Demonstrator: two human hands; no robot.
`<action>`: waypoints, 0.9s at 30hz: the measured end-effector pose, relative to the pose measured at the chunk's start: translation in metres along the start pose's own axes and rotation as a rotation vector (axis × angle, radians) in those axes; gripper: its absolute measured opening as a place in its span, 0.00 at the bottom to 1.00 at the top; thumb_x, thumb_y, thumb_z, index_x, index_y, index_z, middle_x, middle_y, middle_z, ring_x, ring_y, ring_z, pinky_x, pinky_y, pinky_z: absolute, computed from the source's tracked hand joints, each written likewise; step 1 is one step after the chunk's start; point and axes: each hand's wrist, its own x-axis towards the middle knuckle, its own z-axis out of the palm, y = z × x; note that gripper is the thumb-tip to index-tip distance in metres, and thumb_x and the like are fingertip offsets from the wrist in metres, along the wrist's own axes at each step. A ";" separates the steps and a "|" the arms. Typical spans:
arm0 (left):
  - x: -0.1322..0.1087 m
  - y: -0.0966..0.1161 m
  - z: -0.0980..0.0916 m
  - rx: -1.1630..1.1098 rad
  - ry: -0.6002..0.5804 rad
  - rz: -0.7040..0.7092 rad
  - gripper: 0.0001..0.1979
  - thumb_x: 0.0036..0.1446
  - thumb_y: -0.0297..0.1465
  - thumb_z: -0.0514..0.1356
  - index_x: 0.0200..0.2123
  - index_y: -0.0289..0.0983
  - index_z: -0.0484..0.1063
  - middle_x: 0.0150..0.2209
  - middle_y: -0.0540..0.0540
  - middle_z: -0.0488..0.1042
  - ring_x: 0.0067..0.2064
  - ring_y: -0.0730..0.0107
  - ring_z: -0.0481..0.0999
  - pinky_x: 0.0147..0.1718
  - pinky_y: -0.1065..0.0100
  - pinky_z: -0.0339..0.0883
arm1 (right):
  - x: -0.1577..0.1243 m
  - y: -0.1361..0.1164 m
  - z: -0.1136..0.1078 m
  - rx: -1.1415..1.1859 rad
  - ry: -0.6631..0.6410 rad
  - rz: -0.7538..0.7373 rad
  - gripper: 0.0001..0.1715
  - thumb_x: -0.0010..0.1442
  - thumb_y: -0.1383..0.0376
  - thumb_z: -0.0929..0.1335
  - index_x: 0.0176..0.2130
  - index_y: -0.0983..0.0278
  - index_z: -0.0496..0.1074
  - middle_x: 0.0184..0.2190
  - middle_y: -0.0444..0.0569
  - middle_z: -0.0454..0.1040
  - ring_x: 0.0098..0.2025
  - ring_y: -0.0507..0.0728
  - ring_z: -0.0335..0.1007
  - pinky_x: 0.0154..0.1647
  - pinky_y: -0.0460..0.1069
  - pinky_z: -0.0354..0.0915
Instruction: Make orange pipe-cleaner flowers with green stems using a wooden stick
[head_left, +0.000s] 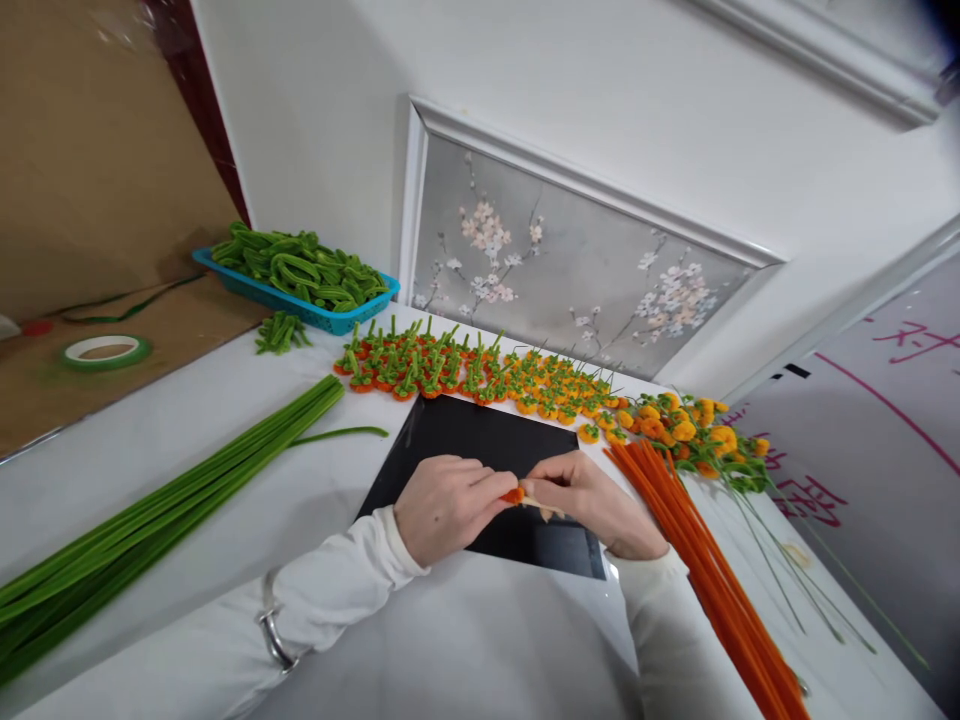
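Left grip: the orange piece (pixel 513 496) is pinched between the thumb and fingers of the left hand (pixel 450 508), above the board (pixel 487 435).
Right grip: the fingertips of the right hand (pixel 596 498) are drawn in at the piece's right end, above the board; whether the piece or the pale stick (pixel 538 504) is pinched there cannot be told.
Pumpkins: red-orange pumpkins (pixel 431 380) with green stalks are lined up behind the board, and yellow pumpkins (pixel 566 392) are set behind its right part.
Orange stems: a bundle of orange stems (pixel 709 570) is laid right of the board.
Green stems: a bundle of green stems (pixel 225 490) is laid left of the board.
Flowers: yellow flowers (pixel 684 430) are heaped beyond the board's far right corner.
Basket: green loops (pixel 319 268) are piled in a blue basket (pixel 300 301), behind and left of the board.
Bench: all these are carried on a white bench (pixel 420 650).
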 end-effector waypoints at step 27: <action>0.007 0.004 -0.013 -0.381 0.058 -0.242 0.09 0.59 0.28 0.55 0.36 0.39 0.76 0.25 0.51 0.75 0.24 0.75 0.70 0.26 0.73 0.60 | 0.016 0.022 0.000 0.494 -0.248 0.001 0.14 0.54 0.60 0.69 0.26 0.69 0.70 0.12 0.34 0.51 0.16 0.44 0.40 0.18 0.45 0.37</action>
